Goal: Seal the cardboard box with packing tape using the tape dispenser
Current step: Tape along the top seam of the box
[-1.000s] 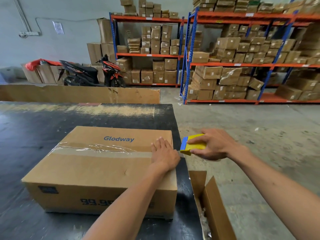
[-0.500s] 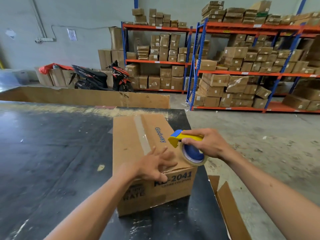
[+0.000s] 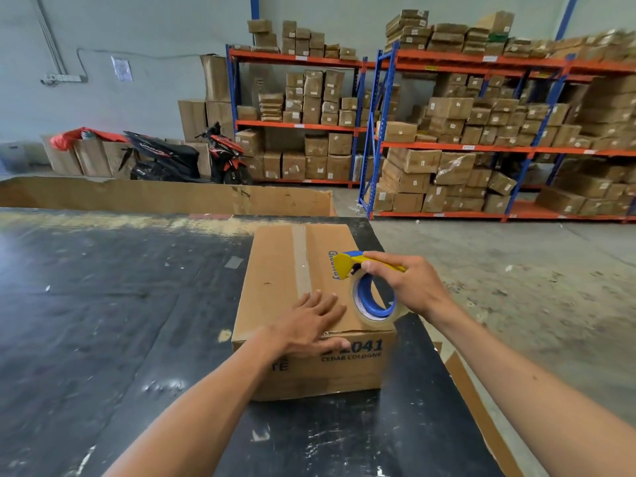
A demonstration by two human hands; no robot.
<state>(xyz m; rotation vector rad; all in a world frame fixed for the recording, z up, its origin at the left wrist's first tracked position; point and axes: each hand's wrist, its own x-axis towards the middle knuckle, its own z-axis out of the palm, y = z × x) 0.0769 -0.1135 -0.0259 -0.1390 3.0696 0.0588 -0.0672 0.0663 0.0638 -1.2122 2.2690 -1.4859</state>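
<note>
We see a matte brown cardboard box on the scuffed black table, a glossy tape strip along its top seam. Our left hand lies flat, fingers spread, on the near edge; our right hand grips the yellow tape dispenser over the box's right side.

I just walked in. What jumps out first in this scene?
The cardboard box on the black table, with the left hand flat on its top. Just right of it, the right hand holds a yellow and blue tape dispenser over the box. Behind stand orange and blue shelves stacked with cartons.
</note>
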